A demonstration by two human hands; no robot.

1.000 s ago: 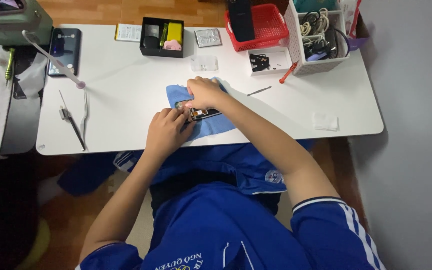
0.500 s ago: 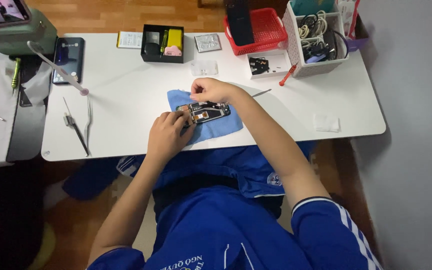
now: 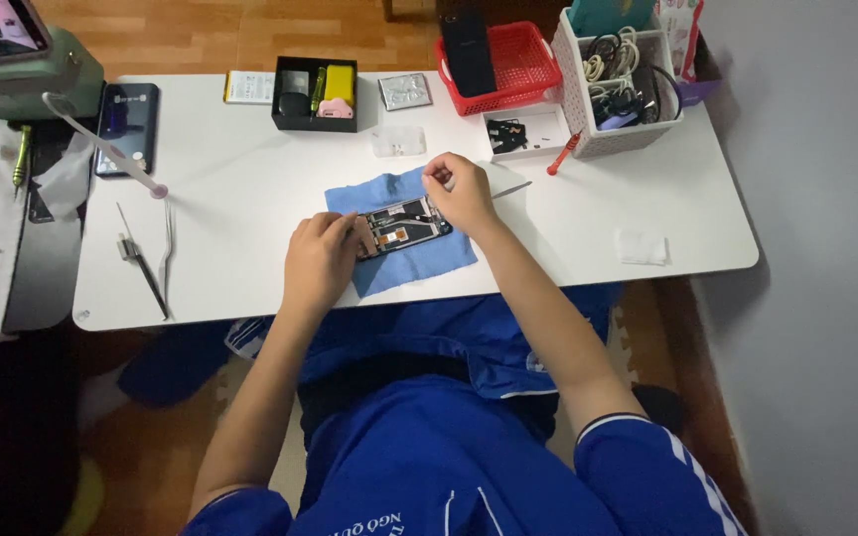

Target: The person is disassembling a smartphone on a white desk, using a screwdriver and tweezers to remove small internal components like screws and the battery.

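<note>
- One white table [image 3: 250, 288] takes up most of the view, standing on a wood floor [image 3: 201, 30] with a grey wall [image 3: 816, 199] along its right side.
- Blue clothing fills the bottom of the view, where the person sits at the table's near edge.
- Along the far edge stand a red basket [image 3: 523, 60], a white bin [image 3: 628, 139] of cables and a black tray [image 3: 315, 104] with small parts.
- At the left end lie a dark phone [image 3: 127, 127], tweezers [image 3: 166, 253] and a thin metal tool [image 3: 141, 263].
- Near the middle, a blue cloth [image 3: 419, 268] lies flat on the table.
- On the cloth lies an opened phone [image 3: 404, 226], its insides facing up, slightly angled.
- Left hand [image 3: 318, 263] rests on the cloth at the phone's left end; its fingers [image 3: 350, 230] are curled and touch that end, seeming to steady it.
- Right hand [image 3: 461, 194] sits at the phone's right end, its fingertips [image 3: 439, 179] pinched together just above the far corner; whether they grip anything is too small to tell.
- Just beyond the right hand, a slim silver tool [image 3: 513, 189] and a red screwdriver [image 3: 560, 157] lie on the table.
- A small white pad [image 3: 643, 246] lies well apart, toward the right edge.
</note>
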